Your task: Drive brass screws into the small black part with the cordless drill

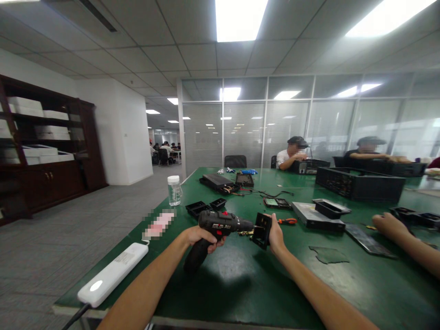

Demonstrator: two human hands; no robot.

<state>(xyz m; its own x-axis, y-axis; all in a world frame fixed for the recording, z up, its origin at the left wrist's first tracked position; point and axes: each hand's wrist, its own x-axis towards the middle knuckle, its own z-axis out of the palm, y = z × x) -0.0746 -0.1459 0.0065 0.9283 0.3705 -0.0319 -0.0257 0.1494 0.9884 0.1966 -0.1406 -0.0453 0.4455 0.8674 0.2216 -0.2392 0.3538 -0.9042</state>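
My left hand (pixel 206 238) is wrapped round the grip of a black cordless drill (pixel 220 223), held above the green table (pixel 220 302) with its bit pointing right. The bit meets the face of a small black plastic part (pixel 261 230). That part is held upright by my right hand (pixel 276 233), which grips its right edge. Behind the drill lie open black trays (pixel 197 208). Small brass-coloured pieces (pixel 245 233) lie beneath the drill's front end. An orange screwdriver (pixel 287 221) rests just right of my right hand.
A white power strip (pixel 115 272) and a clear bottle (pixel 174 191) stand along the left edge. Metal boxes (pixel 318 217) and a large black case (pixel 359 183) are at the right. Another person's hand (pixel 392 227) reaches in from the right; two people sit across the table.
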